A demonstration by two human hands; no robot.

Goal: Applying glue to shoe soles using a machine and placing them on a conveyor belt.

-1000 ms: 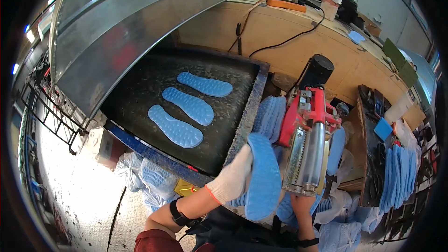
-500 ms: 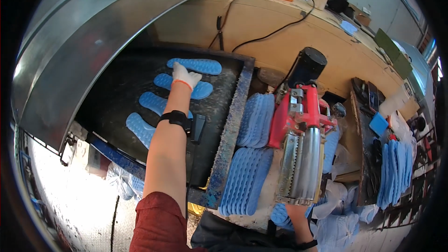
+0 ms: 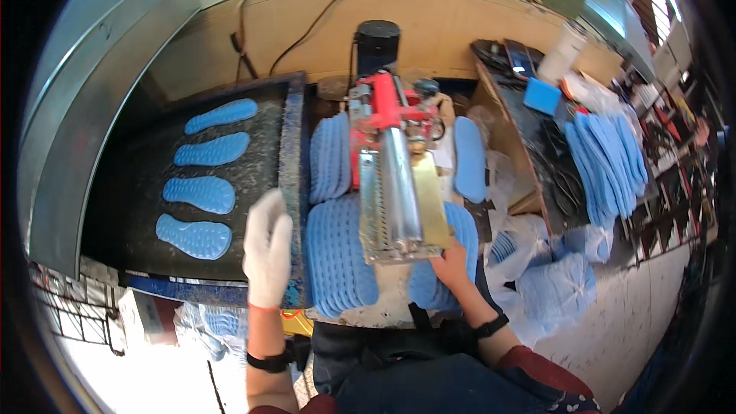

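Observation:
My left hand (image 3: 268, 249), in a white glove, hovers over the right edge of a dark tray (image 3: 115, 222). Its fingers are stretched out and hold nothing. Several dimpled blue insoles lie in a column on the tray, the nearest insole (image 3: 194, 236) left of that hand. My right hand (image 3: 454, 264) is bare, at the near right corner of a red gluing machine with a metal roller (image 3: 400, 192). It touches or lies beside a blue insole stack (image 3: 431, 287) there; the machine and insoles hide its fingertips.
Fanned blue insoles (image 3: 333, 261) stand between tray and machine, with another bunch (image 3: 330, 157) behind. A single flat insole (image 3: 469, 159) lies right of the machine. A side shelf holds a white bottle (image 3: 563, 54), a blue box (image 3: 542, 96) and more insoles (image 3: 606, 161). A metal hood (image 3: 100, 92) rises at left.
My left hand has drawn back from the farthest insole to the tray's right edge, leaving that insole on the tray. The view has swung to the right. My right hand stays by the machine.

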